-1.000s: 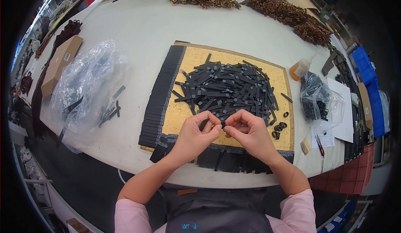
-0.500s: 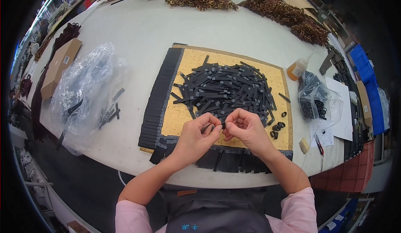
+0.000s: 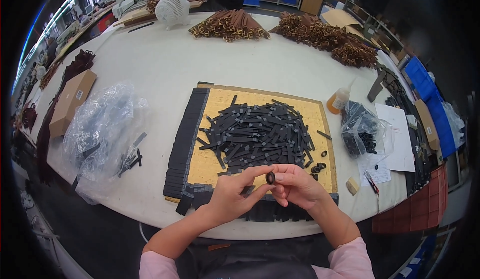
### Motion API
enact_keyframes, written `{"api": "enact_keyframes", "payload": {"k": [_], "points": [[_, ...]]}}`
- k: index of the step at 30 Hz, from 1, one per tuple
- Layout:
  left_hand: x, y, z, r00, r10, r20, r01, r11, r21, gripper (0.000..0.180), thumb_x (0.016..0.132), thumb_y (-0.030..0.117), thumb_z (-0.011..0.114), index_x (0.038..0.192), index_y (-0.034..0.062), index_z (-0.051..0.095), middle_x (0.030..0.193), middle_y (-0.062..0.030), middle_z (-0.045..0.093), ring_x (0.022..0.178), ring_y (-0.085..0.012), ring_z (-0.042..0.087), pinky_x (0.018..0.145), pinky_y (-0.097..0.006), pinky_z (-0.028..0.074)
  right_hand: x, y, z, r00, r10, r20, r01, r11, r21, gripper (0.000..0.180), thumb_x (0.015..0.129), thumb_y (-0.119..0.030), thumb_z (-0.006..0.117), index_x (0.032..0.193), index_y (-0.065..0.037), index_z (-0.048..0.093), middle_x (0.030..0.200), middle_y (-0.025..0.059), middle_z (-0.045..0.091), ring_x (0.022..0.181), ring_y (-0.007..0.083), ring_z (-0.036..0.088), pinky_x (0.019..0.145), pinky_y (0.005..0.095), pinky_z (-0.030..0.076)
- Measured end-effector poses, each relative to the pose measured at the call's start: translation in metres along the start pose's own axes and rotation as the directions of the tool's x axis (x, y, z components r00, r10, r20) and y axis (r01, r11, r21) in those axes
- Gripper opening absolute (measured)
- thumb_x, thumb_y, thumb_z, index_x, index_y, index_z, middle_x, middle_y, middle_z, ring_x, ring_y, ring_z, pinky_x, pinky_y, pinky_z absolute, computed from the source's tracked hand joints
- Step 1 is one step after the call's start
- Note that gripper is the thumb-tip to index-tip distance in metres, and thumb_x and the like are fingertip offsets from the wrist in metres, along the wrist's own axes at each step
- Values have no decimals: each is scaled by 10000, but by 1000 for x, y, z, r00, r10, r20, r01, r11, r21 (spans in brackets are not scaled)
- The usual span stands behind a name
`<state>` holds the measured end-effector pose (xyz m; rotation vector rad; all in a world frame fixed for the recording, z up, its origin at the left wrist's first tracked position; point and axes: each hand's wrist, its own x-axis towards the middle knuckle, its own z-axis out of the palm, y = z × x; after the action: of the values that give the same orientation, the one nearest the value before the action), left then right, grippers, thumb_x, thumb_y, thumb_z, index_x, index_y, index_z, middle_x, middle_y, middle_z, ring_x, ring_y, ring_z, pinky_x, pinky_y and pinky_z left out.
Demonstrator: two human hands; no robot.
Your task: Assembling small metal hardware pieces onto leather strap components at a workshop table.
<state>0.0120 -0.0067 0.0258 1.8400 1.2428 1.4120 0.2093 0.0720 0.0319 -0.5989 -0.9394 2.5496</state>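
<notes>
Lower centre of the frame, the left hand (image 3: 231, 198) and right hand (image 3: 296, 184) met fingertip to fingertip, both pinched shut on a small black ring-shaped loop (image 3: 270, 178) held up between them. Just above sat a heap of black flat strips (image 3: 255, 136) on a yellow square board (image 3: 210, 166). Off left lay a crumpled clear plastic bag (image 3: 102, 129).

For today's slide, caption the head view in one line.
Both hands, left hand and right hand, pinch a small black loop above a yellow board piled with black strips.
</notes>
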Motion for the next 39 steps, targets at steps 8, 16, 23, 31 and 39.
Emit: {"api": "enact_keyframes", "payload": {"k": [8,16,23,31,39], "points": [[12,4,12,999,33,-8,-33,999,4,361,816,48,817,1161,45,711,777,-24,711,501,-44,431,457,-220,345,-10,6,-7,998,-61,-26,63,991,115,216,994,-239,635,1014,-23,639,759,2,593,570,106,548,528,251,474],[11,-10,13,982,165,95,-176,977,119,359,776,54,817,1125,77,737,751,-81,705,565,-198,661,492,-290,482,-18,12,-6,982,-176,-63,160,965,-210,161,982,-192,671,984,-31,655,819,-14,605,660,55,570,560,220,479],[0,-23,17,937,306,167,-338,914,226,441,761,46,829,1183,92,710,645,-29,627,460,-134,529,456,-271,407,-27,19,-5,978,-175,-116,149,968,-204,161,993,-188,658,983,-28,649,841,5,625,681,54,576,588,205,506],[18,-21,-7,762,-609,221,613,568,-550,267,1036,233,525,1125,11,645,652,103,335,556,-1,261,501,-200,208,-67,-36,-84,524,-784,-332,-25,375,-927,129,876,-107,766,835,-14,685,794,-1,609,694,61,562,629,235,454],[17,-28,-7,749,-573,333,651,547,-526,356,1103,285,407,1148,7,625,637,88,316,525,-10,230,472,-193,200,-62,-48,-130,528,-769,-361,-125,350,-928,154,924,-161,708,894,-13,682,765,10,600,732,101,566,699,253,457]]}}
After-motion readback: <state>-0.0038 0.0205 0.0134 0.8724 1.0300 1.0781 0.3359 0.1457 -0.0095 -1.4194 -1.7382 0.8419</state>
